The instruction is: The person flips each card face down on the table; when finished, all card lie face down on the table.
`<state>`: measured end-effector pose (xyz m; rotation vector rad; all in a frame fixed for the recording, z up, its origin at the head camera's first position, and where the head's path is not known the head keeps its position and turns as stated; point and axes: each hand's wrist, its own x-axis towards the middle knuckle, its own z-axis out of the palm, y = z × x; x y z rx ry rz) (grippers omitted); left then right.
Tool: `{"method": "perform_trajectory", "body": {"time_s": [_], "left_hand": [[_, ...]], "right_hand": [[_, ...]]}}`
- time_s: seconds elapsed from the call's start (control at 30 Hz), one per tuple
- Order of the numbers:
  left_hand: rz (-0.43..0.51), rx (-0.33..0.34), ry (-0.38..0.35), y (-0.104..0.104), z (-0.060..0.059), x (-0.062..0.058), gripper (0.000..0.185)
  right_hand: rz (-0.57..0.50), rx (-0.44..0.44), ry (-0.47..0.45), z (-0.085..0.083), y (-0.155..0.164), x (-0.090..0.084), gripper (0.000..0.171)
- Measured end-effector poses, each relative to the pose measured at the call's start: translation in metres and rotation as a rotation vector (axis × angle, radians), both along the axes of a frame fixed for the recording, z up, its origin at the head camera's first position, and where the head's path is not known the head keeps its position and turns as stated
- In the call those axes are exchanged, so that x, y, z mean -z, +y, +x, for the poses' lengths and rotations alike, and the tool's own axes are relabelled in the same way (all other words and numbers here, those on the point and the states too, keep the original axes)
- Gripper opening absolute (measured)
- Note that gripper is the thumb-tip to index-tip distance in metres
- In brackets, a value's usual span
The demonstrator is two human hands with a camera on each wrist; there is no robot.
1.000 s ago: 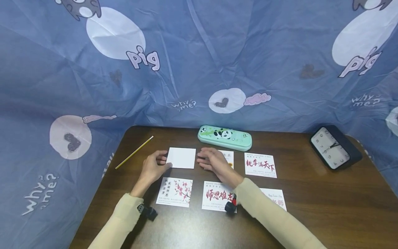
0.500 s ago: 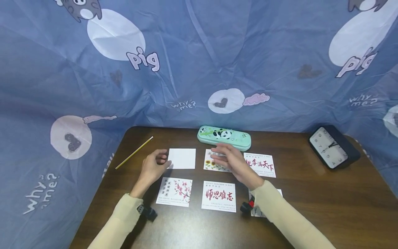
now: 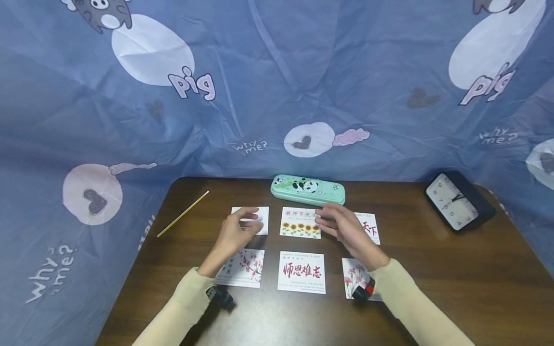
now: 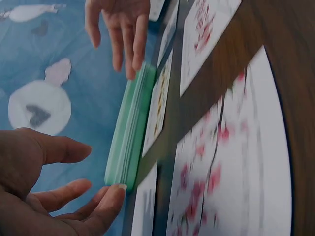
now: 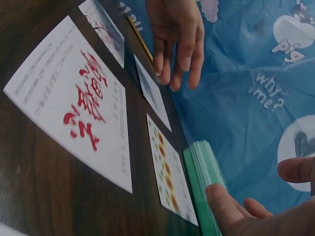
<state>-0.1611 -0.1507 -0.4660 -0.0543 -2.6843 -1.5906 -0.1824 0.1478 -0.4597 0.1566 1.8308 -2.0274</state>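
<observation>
While the left hand hovers empty, half-spread, near a blank card, the right hand does likewise by printed sunflowers.

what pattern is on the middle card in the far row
The card shows yellow sunflowers on white, clearest in the head view.

- Far-middle card, white, bright yellow sunflowers in a row!
- Far-left card, showing white!
- Pencil case, mint green with pandas!
- Pencil, yellow!
</observation>
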Motion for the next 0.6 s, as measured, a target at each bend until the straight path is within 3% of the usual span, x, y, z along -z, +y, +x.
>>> {"method": "perform_trajectory", "body": {"time_s": [0.33,0.6], "left_hand": [[0.057,0.079,-0.062,0.034,0.002,0.000,0.054],[0.062,0.092,-0.097,0.048,-0.001,0.006,0.058]], "right_hand": [[0.082,0.043,-0.045,0.007,0.015,0.004,0.055],[0.054,0.047,-0.069,0.009,0.017,0.008,0.054]]}}
